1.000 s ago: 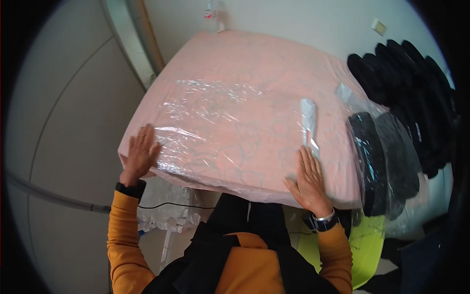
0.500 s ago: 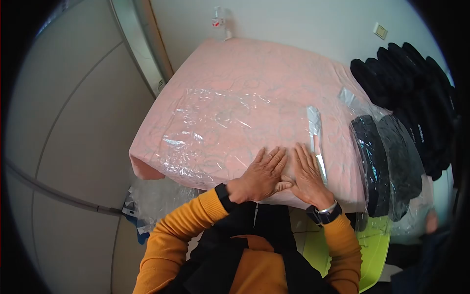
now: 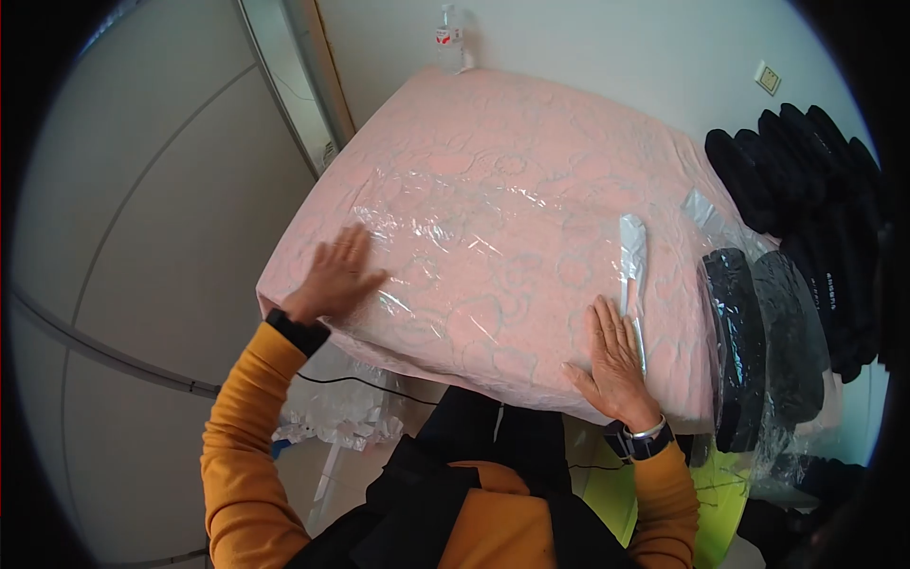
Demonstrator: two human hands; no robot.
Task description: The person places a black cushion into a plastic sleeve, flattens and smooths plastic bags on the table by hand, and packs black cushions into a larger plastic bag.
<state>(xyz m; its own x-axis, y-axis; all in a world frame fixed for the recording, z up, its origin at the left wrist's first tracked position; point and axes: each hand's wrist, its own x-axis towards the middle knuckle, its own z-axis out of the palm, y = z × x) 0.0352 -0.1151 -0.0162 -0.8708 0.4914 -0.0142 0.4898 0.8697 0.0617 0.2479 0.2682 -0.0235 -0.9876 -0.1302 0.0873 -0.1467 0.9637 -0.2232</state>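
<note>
A clear plastic bag (image 3: 474, 248) lies flat over the pink patterned cloth (image 3: 559, 119) that covers the table. My left hand (image 3: 336, 275) is over the bag's left part, fingers apart and a little blurred; I cannot tell whether it touches the plastic. Flat near the bag's right end rests my right hand (image 3: 611, 365), its fingers stretched out and holding nothing. Just beyond its fingertips is a whitish strip (image 3: 632, 248), apparently the bag's folded end or flap.
Dark padded items in clear bags (image 3: 737, 351) sit at the table's right edge, beside a stack of black padded items (image 3: 796, 171). A bottle (image 3: 448, 43) stands at the back. Below are a yellow-green tub (image 3: 611, 498) and loose plastic bags (image 3: 355, 398). A dark-clothed person shows at lower right.
My left hand has moved left across the bag, away from my right hand. The right hand stays flat near the strip. The bag's left side looks flatter.
</note>
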